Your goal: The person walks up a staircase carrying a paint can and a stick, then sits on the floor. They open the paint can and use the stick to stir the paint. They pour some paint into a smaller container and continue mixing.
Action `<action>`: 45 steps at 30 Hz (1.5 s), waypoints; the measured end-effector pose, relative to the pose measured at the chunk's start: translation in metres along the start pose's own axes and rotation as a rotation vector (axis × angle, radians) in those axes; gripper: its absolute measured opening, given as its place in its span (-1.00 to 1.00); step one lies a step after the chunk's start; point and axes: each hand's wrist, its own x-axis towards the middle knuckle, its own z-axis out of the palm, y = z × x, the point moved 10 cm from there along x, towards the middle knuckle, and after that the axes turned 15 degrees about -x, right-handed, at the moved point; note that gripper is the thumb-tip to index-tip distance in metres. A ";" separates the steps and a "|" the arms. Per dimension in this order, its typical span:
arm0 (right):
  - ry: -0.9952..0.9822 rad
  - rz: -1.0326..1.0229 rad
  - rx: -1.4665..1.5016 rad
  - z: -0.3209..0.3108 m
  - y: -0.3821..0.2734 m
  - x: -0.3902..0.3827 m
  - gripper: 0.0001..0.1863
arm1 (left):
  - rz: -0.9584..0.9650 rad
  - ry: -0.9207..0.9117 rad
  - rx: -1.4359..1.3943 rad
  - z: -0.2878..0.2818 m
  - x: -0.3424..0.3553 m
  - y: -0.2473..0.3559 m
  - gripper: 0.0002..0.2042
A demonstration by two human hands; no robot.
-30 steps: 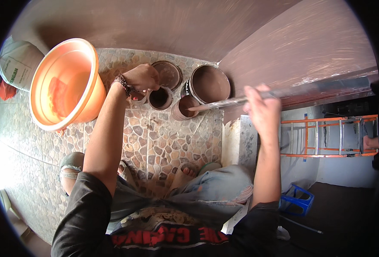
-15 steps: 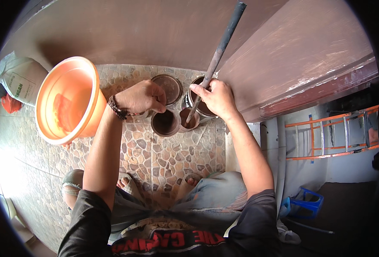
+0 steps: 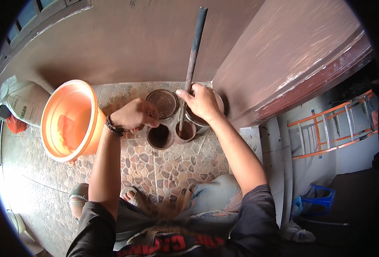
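My right hand (image 3: 200, 101) is closed round a long dark rod (image 3: 194, 51), held nearly upright with its lower end inside a small brown container (image 3: 188, 134). My left hand (image 3: 140, 115), with a beaded bracelet, has curled fingers just above an open dark container (image 3: 159, 138); what they hold, if anything, is hidden. A round brown can (image 3: 160, 103) lies behind them, and a larger pot (image 3: 217, 112) is partly hidden by my right hand. A big orange tub (image 3: 69, 120) is beside my left forearm.
A brown wall (image 3: 146, 43) backs the pebble-patterned floor (image 3: 136, 162); a second wall (image 3: 284, 60) rises at right. A white sack (image 3: 28, 103) and red bag (image 3: 16, 124) lie at left. An orange ladder (image 3: 331, 143) and blue stool (image 3: 320, 197) are down to the right.
The rod has swung from slanting sideways to nearly upright, as my right hand moved in over the containers. My left hand stays over them. The view has shifted, with the containers now lower in it.
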 end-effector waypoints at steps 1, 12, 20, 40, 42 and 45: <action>-0.026 0.021 -0.008 0.004 0.003 0.000 -0.52 | -0.018 -0.007 0.007 -0.001 0.001 -0.003 -0.90; -0.169 -0.104 0.330 0.030 0.009 0.006 -0.65 | 0.142 -0.015 -0.325 -0.008 0.018 0.045 -0.89; -0.105 -0.141 0.414 0.022 0.023 -0.009 -0.71 | 0.265 -0.150 -0.457 -0.003 0.034 0.114 -0.86; 0.074 0.433 0.504 -0.030 0.134 -0.105 -0.62 | 0.156 -0.050 -0.311 -0.040 0.010 0.094 -0.89; 0.040 0.469 0.560 -0.021 0.139 -0.105 -0.62 | 0.153 -0.032 -0.305 -0.044 0.010 0.091 -0.89; 0.025 0.529 0.635 -0.010 0.148 -0.106 -0.64 | 0.158 -0.017 -0.284 -0.048 0.008 0.090 -0.88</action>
